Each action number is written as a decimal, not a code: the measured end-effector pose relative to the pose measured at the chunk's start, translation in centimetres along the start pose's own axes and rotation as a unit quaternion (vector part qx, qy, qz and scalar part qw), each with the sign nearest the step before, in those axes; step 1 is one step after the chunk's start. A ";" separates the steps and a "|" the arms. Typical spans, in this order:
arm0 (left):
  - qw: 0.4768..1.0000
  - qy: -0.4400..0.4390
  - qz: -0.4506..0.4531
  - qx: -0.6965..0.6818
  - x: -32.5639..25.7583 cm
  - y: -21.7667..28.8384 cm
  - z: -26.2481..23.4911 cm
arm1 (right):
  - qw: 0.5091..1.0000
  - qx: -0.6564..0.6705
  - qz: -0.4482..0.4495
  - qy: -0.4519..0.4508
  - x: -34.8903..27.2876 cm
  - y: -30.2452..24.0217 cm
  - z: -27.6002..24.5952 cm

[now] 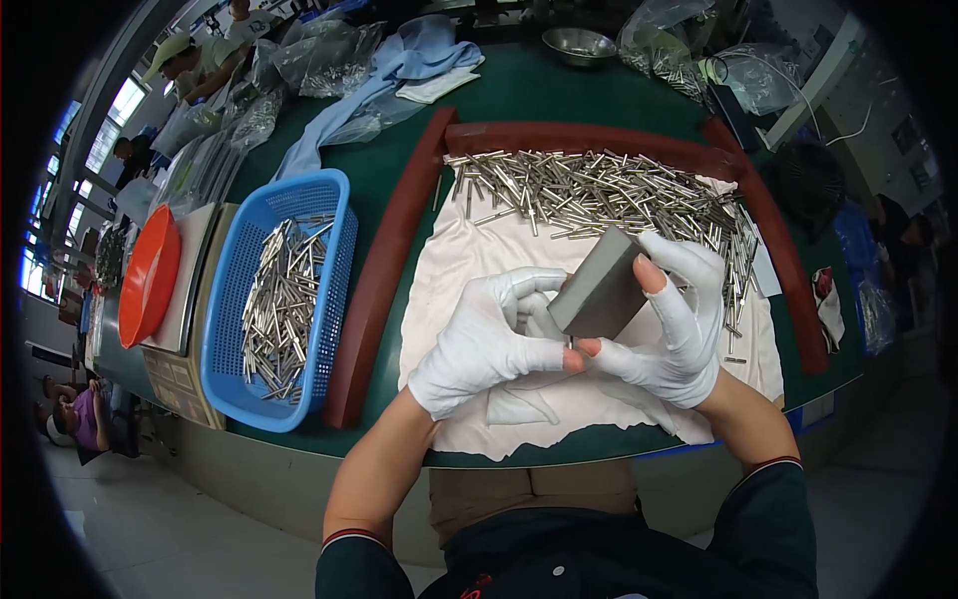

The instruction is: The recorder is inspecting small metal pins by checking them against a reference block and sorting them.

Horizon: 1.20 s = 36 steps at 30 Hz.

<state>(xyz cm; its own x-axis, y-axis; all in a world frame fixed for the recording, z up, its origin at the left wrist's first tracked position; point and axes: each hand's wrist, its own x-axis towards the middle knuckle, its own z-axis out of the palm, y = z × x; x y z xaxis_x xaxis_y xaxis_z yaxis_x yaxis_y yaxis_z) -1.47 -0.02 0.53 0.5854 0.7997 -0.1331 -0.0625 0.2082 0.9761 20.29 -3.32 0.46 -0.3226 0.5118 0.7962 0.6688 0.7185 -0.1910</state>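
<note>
A grey rectangular block (604, 290) is held tilted above the cloth, between my two hands. My right hand (679, 324) grips it, index fingertip on its right edge and thumb near its lower corner. On the other side my left hand (499, 334) is closed, its fingers partly hidden behind the block. By its thumb shows what looks like the tip of a thin metal pin (571, 341); most of it is hidden. Both hands wear white gloves with some fingertips bare. Beyond them, a wide heap of shiny metal pins (599, 195) lies on the pale cloth (449, 299).
A dark red raised border (384, 270) frames the cloth on three sides. At left stand a blue basket (344, 260) of metal pins, a scale (190, 299) and an orange-red bowl (150, 275). A metal bowl (579, 45), plastic bags (664, 45) and blue cloth (424, 50) lie at the back.
</note>
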 end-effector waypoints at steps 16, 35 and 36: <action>0.998 -0.007 0.016 -0.053 0.0 -0.1 -0.9 | 0.999 -0.035 0.028 0.016 -0.5 1.1 -0.2; 0.998 -0.021 0.025 -0.049 0.2 -0.2 -0.6 | 0.998 0.004 0.055 0.002 -0.6 1.0 0.1; 0.998 -0.021 0.025 -0.050 0.2 -0.2 -0.6 | 0.999 0.005 0.053 0.000 -0.7 1.1 0.1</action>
<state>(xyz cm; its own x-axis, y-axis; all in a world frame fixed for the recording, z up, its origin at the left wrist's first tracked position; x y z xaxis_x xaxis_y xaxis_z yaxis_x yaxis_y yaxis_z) -1.86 0.42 0.25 0.6123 0.7871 -0.0752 -0.1712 0.2249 0.9592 21.11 -2.82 -0.35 -0.2495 0.5855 0.7713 0.6920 0.6650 -0.2808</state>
